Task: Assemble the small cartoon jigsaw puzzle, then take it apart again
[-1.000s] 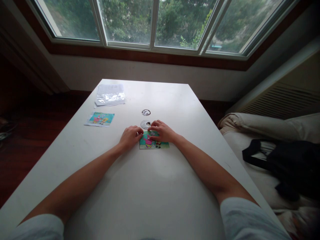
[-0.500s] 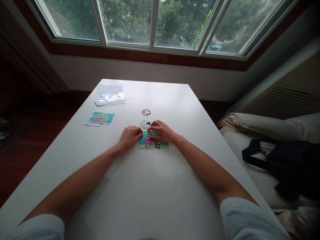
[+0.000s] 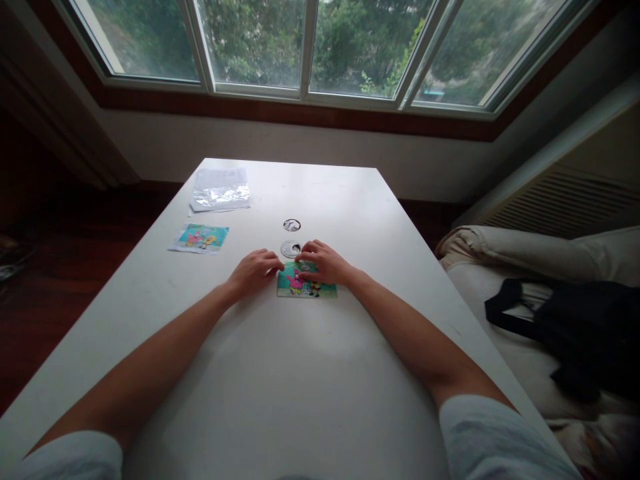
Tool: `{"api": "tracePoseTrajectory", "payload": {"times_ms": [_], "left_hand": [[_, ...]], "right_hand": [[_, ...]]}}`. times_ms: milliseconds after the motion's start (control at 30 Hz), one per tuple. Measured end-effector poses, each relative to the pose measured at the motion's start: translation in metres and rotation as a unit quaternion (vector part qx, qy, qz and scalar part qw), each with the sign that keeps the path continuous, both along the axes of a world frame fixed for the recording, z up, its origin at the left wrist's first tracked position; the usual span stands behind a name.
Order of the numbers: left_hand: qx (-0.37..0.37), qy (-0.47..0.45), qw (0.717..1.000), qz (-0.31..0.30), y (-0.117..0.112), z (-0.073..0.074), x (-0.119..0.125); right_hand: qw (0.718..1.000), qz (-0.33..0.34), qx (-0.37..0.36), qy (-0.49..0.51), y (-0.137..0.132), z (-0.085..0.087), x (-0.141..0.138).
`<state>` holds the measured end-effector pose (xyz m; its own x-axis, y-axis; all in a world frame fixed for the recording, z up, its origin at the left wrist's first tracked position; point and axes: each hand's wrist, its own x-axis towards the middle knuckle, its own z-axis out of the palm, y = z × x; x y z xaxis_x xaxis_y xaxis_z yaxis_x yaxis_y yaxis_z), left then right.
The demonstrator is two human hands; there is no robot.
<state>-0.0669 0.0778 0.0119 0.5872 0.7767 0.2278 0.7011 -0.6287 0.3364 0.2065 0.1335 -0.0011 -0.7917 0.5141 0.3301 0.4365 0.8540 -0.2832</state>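
At left on a white table [image 3: 320,373], a cartoon sheet [image 3: 204,236] with pale margins lies flat, just short of a clear plastic packet [image 3: 220,192] resting on papers. The left hand [image 3: 254,271] comes next, fingers partly curled and tips at the upper left corner of a small cartoon picture board [image 3: 294,287]; whether it grips that corner cannot be told. The board lies flat on the table between the hands, its lower part bare to view. Beyond it sit two small round pieces, a dark-rimmed one [image 3: 292,225] and, nearer, a gray one [image 3: 290,249]. The right hand [image 3: 327,264], half open with thumb spread from fingers, covers the board's upper right, thumb over the picture, fingertips beside the gray round. At far right, a black bag [image 3: 590,327] rests on a pale couch [image 3: 500,247].
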Motion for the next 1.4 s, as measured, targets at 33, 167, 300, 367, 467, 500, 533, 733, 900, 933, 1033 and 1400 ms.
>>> {"api": "tracePoseTrajectory", "payload": {"times_ms": [33,167,300,367,467,500,533,733,900,933,1033,1400], "left_hand": [[0.006,0.011,1.000,-0.008,0.000,0.000,0.001],[0.021,0.055,0.998,-0.025,-0.005,0.003,0.006],[0.042,0.088,0.995,-0.018,-0.011,0.009,0.011],[0.049,0.098,0.994,-0.012,-0.015,0.010,0.012],[0.055,0.104,0.993,-0.003,-0.018,0.010,0.014],[0.055,0.103,0.993,-0.001,-0.018,0.010,0.014],[0.054,0.102,0.993,0.002,-0.019,0.009,0.015],[0.049,0.108,0.993,0.022,-0.025,0.013,0.023],[0.043,0.129,0.990,0.046,-0.031,0.017,0.030],[0.042,0.131,0.989,0.049,-0.032,0.017,0.030],[0.047,0.136,0.988,0.061,-0.035,0.017,0.031],[0.052,0.129,0.988,0.069,-0.036,0.016,0.031]], "right_hand": [[1.000,-0.001,0.001,0.001,0.000,0.000,0.000],[1.000,0.000,0.003,0.005,-0.001,0.000,0.000],[1.000,0.000,0.002,0.006,0.000,0.000,0.001],[1.000,-0.001,0.002,0.005,0.001,-0.001,0.001],[1.000,0.001,0.003,0.003,0.001,-0.001,0.001],[1.000,0.001,0.003,0.003,0.001,-0.001,0.001],[1.000,0.001,0.004,0.003,0.001,-0.002,0.001],[1.000,-0.002,0.005,0.005,0.001,-0.003,0.000],[1.000,-0.001,0.004,0.009,0.001,-0.004,-0.001],[1.000,-0.001,0.003,0.010,0.001,-0.004,-0.001],[1.000,-0.004,0.001,0.010,0.000,-0.003,-0.001],[1.000,0.000,0.001,0.014,0.000,-0.002,0.000]]}}
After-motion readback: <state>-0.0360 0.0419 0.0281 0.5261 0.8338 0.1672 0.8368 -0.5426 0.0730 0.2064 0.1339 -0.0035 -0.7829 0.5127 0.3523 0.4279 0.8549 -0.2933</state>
